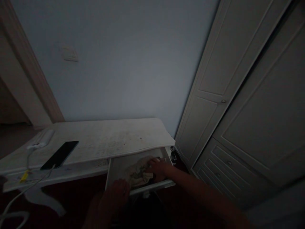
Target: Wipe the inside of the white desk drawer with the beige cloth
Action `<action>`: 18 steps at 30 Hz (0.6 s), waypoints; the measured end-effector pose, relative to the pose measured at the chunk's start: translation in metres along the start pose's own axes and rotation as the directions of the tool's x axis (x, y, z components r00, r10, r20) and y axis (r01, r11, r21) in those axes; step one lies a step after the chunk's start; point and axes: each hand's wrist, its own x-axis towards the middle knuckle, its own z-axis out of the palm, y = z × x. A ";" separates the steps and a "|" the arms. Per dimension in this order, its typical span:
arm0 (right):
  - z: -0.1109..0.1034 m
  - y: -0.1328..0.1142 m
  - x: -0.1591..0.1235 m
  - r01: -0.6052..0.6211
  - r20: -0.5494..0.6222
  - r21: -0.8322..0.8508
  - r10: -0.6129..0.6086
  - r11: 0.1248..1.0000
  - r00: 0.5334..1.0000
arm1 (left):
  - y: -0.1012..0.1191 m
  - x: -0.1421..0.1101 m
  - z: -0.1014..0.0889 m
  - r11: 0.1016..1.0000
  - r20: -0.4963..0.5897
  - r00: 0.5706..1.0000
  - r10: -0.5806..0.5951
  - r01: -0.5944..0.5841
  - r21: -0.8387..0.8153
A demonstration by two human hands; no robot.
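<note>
An open white drawer (119,165) juts out from the table, with a crumpled beige cloth with dark patches (139,173) inside it. My right hand (158,168) reaches in from the right, its fingers bent on the cloth at the drawer's right side; dim light blurs the fingertips. At the drawer's front left corner, my left hand (118,192) has its fingers curled over the edge. Part of the cloth is covered by my right hand.
The worn white table (107,136) stands against a pale wall. On its left lie a black phone (60,155) with a cable (28,190) and a white power strip (43,138). A white wardrobe (214,95) rises at the right, close to the table's end.
</note>
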 end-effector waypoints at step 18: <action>-0.002 -0.105 0.142 0.369 -0.237 -0.052 -0.370 0.928 0.898 | -0.005 -0.001 0.002 0.996 -0.219 0.974 0.058 -0.041 0.080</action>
